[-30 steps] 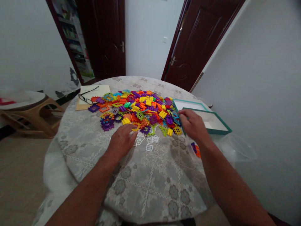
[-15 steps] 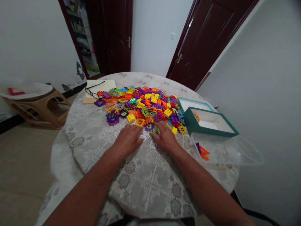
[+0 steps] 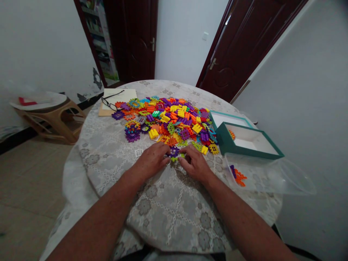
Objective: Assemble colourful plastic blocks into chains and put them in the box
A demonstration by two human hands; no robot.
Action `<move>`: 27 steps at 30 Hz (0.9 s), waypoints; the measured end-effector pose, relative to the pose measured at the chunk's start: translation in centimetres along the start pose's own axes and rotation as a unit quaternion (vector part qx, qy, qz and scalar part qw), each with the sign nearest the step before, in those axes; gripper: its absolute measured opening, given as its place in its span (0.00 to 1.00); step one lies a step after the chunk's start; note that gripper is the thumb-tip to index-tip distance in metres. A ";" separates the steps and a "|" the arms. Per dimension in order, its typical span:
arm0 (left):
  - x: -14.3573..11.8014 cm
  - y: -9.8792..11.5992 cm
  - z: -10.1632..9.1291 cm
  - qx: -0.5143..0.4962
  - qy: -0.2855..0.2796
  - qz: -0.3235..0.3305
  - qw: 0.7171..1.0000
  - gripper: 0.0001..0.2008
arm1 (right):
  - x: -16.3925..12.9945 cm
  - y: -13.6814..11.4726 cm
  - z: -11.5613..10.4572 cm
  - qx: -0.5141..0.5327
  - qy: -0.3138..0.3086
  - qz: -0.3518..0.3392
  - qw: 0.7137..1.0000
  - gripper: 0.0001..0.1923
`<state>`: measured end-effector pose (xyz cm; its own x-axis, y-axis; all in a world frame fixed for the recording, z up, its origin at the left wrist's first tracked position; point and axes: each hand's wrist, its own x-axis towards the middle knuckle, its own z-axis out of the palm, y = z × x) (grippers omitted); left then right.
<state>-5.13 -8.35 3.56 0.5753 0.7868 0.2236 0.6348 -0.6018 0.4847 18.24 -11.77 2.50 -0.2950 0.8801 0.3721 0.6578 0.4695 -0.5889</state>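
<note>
My left hand (image 3: 155, 158) has its fingers and thumb closed on the left edge of a purple square building block (image 3: 174, 151) with notched edges. Just under and in front of that block is a lime-green building block (image 3: 174, 158); whether the two are joined I cannot tell. My right hand (image 3: 194, 163) pinches at their right side, thumb and forefinger around the green edge. A white window-frame piece (image 3: 139, 153) lies left of my left hand, and other white pieces show partly below my fingers. Beyond both hands spreads a heap of colourful plastic blocks (image 3: 176, 121).
A green box (image 3: 223, 139) stands at the right beside its lid (image 3: 231, 119). In front of it, a clear plastic bin (image 3: 266, 181) lies with orange and purple pieces (image 3: 239, 177). Glasses (image 3: 110, 105) rest on paper at the back left. A stool (image 3: 51, 119) stands left of the table.
My hands have drawn the purple and green blocks slightly toward me, away from the heap's front edge. My fingers have closed in on them. The view has shifted a little.
</note>
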 end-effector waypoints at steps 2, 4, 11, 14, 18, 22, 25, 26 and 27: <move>0.0 -0.2 0.1 -0.004 0.010 0.013 1.000 0.04 | 0.0 0.0 0.1 0.025 0.025 -0.001 0.999 0.10; 0.0 -0.3 0.0 -0.008 0.029 0.040 0.999 0.04 | 0.0 0.0 0.1 0.053 0.048 0.004 0.997 0.10; 0.1 0.2 -0.2 -0.080 0.053 0.030 0.995 0.10 | 0.0 -0.6 0.5 0.087 0.065 0.074 0.991 0.11; 0.2 0.8 -0.5 -0.138 0.018 -0.002 0.990 0.11 | 0.2 -0.9 0.9 0.084 0.062 0.110 0.988 0.13; 0.1 1.3 -1.0 -0.174 -0.002 -0.028 0.984 0.12 | 0.6 -0.9 1.2 0.070 0.074 0.134 0.986 0.18; 0.2 1.0 -0.9 -0.129 0.006 -0.051 0.990 0.08 | 1.1 -0.4 0.9 0.010 0.085 0.081 0.993 0.17; 0.2 0.8 -0.7 -0.106 0.002 -0.061 0.992 0.07 | 1.8 0.3 0.9 -0.096 0.112 0.027 0.989 0.16; 0.3 0.7 -0.7 -0.102 0.001 -0.067 0.993 0.07 | 2.0 0.5 0.9 -0.136 0.114 0.027 0.984 0.19; 0.3 0.8 -0.7 -0.099 0.000 -0.071 0.993 0.06 | 2.2 0.8 1.0 -0.175 0.111 0.035 0.978 0.22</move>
<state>-4.84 -8.52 4.59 0.4877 0.8617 0.1404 0.5962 -0.4462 0.6674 17.41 -9.42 2.10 -0.1085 0.8533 0.5100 0.8794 0.3216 -0.3509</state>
